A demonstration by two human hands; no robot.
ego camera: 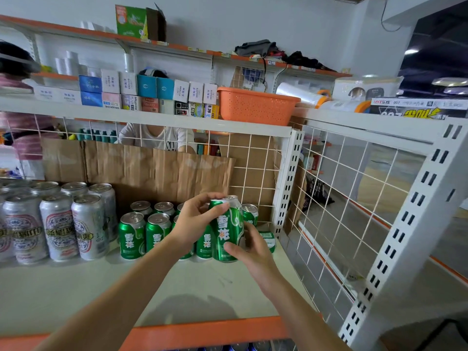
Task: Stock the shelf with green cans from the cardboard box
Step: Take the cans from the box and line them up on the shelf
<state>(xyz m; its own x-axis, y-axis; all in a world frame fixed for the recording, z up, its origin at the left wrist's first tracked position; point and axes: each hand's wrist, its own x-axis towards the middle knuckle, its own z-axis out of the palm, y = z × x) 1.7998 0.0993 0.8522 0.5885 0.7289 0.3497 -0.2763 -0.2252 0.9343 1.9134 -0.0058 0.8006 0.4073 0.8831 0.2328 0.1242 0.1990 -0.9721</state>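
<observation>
Left hand (pixel 195 221) grips the upper part of the can (pixel 226 229), fingers curled. Right hand (pixel 253 252) clasps its base, thumb in front. Can is glossy green metal, cylindrical and upright, on the white shelf (pixel 152 282) beside the green row (pixel 131 234).

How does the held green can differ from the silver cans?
Colour: the held green can is green, the silver cans silver with red-blue labels. Size: green can shorter, silver cans taller. State: green can gripped by left hand and right hand, slightly tilted; silver cans stand untouched. Both sit top-up.
</observation>
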